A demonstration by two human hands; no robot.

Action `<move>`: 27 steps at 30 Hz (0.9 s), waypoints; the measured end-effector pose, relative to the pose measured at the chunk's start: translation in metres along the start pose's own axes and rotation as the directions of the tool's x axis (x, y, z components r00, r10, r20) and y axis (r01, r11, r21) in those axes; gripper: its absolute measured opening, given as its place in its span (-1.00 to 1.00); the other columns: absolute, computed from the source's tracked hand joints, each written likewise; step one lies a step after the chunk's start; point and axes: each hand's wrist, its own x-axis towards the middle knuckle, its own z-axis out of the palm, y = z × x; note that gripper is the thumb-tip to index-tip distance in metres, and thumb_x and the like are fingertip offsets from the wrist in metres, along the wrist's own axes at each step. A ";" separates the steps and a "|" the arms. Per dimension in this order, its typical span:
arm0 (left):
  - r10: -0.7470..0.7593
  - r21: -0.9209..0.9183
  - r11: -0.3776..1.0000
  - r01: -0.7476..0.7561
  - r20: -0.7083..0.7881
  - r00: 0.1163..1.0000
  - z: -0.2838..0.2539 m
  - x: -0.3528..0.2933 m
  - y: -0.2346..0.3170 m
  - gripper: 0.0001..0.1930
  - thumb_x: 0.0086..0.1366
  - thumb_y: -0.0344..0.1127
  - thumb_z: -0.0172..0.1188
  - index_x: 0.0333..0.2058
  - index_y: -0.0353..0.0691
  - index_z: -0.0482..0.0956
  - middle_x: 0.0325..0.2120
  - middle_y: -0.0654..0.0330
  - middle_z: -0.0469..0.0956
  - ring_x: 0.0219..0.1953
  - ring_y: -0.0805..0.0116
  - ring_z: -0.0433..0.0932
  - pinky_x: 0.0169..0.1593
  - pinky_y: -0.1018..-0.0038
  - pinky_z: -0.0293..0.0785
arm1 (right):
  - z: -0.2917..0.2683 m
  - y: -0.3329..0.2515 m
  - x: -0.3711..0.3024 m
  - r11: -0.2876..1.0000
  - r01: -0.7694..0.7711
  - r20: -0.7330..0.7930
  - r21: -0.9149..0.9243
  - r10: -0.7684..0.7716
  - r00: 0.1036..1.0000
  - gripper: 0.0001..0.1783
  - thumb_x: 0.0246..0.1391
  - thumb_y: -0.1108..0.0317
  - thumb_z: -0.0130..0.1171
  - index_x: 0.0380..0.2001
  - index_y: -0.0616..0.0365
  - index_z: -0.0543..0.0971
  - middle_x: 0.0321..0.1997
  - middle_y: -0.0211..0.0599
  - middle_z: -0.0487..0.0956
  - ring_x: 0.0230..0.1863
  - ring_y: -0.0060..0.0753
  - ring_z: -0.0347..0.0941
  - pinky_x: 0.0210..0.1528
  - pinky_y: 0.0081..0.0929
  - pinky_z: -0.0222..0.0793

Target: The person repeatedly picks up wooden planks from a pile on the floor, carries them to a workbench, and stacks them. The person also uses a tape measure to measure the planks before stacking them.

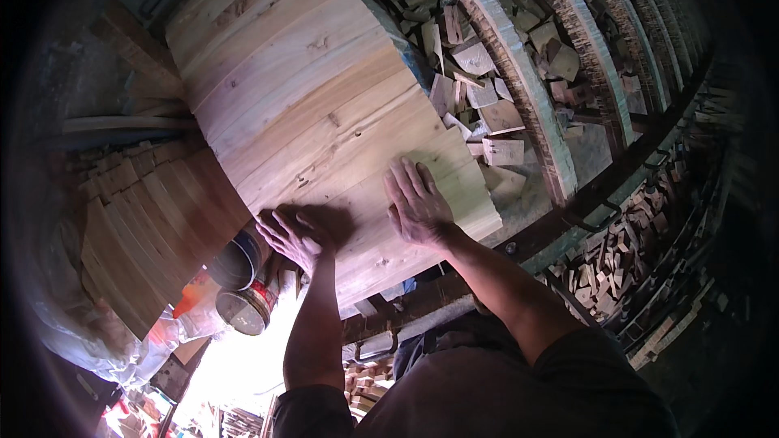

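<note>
A wide panel of pale wooden boards [316, 89], laid edge to edge with knots showing, stretches away from me. My left hand [299, 237] rests at the panel's near left edge, fingers spread and pointing up and left. Farther right, my right hand [419, 204] lies flat on the boards with its fingers extended. Neither hand holds anything. The panel's right end is uneven, with boards ending at different lengths.
Stacked boards [142, 227] stand left of the panel, beside a dark can [234, 264] and a second can [243, 311]. Wood offcuts [487, 97] lie below on the right, among long curved-looking beams [527, 89]. A dark metal rail [560, 231] runs along the near side.
</note>
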 end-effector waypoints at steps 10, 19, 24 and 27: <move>-0.036 -0.010 0.999 0.036 0.019 0.999 -0.004 0.000 0.002 -0.41 0.44 -0.11 -0.03 0.34 -0.29 0.24 0.46 -0.19 -0.08 0.50 -0.17 -0.14 0.48 0.00 -0.13 | 0.005 0.002 0.001 1.000 0.004 -0.007 0.030 -0.004 1.000 -0.23 0.15 0.19 0.05 0.34 0.41 0.19 0.48 0.25 0.08 0.52 0.26 -0.06 0.48 0.16 -0.09; -0.128 -0.031 0.991 0.133 0.124 0.984 -0.018 0.006 0.008 -0.36 0.39 -0.07 -0.02 0.32 -0.36 0.27 0.48 -0.20 -0.18 0.52 -0.16 -0.24 0.51 0.04 -0.26 | 0.011 -0.006 0.001 0.999 0.024 0.016 -0.027 -0.023 1.000 -0.19 0.14 0.15 0.03 0.35 0.43 0.15 0.48 0.27 0.06 0.49 0.35 -0.06 0.47 0.24 -0.15; -0.133 -0.048 0.988 0.143 0.168 0.977 -0.028 0.003 0.006 -0.31 0.41 -0.02 -0.07 0.35 -0.39 0.20 0.48 -0.22 -0.23 0.53 -0.16 -0.32 0.50 0.02 -0.33 | 0.008 -0.015 -0.002 0.994 0.022 -0.002 -0.105 -0.023 1.000 -0.21 0.17 0.13 0.00 0.36 0.42 0.16 0.48 0.25 0.09 0.50 0.30 -0.02 0.48 0.19 -0.13; -0.127 -0.060 0.988 0.142 0.207 0.970 -0.033 0.004 0.008 -0.25 0.42 0.05 -0.13 0.38 -0.42 0.13 0.47 -0.28 -0.28 0.52 -0.20 -0.38 0.49 -0.03 -0.38 | 0.009 -0.016 -0.004 0.989 0.039 -0.036 -0.146 -0.045 0.998 -0.21 0.15 0.15 -0.01 0.35 0.43 0.16 0.48 0.26 0.09 0.49 0.32 -0.02 0.48 0.19 -0.13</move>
